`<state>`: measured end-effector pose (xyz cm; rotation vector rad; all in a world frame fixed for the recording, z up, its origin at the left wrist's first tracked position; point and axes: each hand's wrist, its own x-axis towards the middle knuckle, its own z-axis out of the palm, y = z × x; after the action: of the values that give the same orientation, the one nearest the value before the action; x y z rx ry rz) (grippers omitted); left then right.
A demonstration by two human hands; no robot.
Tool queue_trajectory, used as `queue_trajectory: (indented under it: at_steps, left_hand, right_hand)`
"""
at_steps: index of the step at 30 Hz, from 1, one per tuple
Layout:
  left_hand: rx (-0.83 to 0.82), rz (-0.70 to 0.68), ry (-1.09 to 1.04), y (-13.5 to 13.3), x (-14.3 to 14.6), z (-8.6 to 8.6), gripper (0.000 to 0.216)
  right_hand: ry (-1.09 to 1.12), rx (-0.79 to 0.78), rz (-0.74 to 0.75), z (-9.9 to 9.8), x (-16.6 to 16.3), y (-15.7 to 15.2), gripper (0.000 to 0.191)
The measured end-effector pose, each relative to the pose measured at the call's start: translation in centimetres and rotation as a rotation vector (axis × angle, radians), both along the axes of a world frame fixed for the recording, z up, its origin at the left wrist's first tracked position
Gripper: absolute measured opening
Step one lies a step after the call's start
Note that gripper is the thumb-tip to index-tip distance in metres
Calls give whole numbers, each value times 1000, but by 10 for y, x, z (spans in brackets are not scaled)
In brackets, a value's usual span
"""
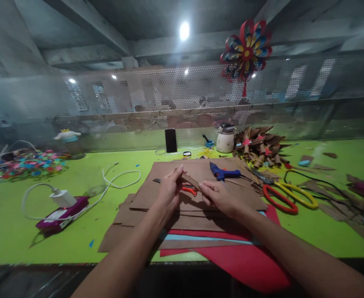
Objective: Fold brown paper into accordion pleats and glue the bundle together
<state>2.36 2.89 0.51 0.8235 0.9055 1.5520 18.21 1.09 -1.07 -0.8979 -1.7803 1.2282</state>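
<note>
Both my hands meet over a stack of brown cardboard sheets [157, 194] on the green table [29, 231]. My left hand [169, 188] and my right hand [217, 196] each pinch an end of a narrow brown cardboard strip [190, 180], held slanting between them. Orange-handled scissors [190, 190] lie on the cardboard just under the strip. A blue glue gun [222, 171] rests on the sheets beyond my right hand. Red paper [247, 260] sticks out from under the stack toward me.
Large red and yellow scissors [289, 198] and dark cables lie to the right, with rolled brown paper cones [261, 145] and a white jar [225, 138] behind. At left are a charger on a purple device [62, 211] and coloured paper bits [23, 163]. A mesh screen backs the table.
</note>
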Motion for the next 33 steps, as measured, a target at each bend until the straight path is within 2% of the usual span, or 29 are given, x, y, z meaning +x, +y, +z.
queue_trajectory:
  at_steps: [4,7,9,12,16,19,22,23,25,28,30,33]
  left_hand:
    - [28,61,-73,10,-9,-5,18]
    - [11,53,-86,13,-12,-6,16]
    - [3,-10,-78,13,-11,-7,18]
    - [15,-182,-25,7,-5,-6,24]
    - [49,-404,36,-5,6,-8,31]
    - [59,-490,67,-10,13,-10,34]
    - [62,-506,102,-10,14,-13,33]
    - [63,-488,122,-9,13,-13,31]
    - [68,-430,157,-7,12,-14,29]
    - [62,-425,181,-5,10,-15,30]
    - [54,-457,208,-6,10,-15,30]
    - [48,-482,270,-7,11,-15,30]
  right_hand:
    - [66,-122,0,0,2,1,36]
    - [114,-170,-25,-1,2,1,33]
    - [129,-175,-42,-2,2,2,32]
    - [195,-210,-31,-8,3,7,31]
    - [382,-289,98,-20,3,15,31]
    - [401,-353,213,-26,1,16,32]
    - [272,-325,258,-24,-1,12,35]
    - [207,-288,210,-21,-2,10,35]
    - [99,-193,21,-14,-1,7,32]
    - [78,-69,-251,-2,4,7,26]
    - [154,-35,-310,2,7,10,23]
    - [291,-30,-311,3,11,16,24]
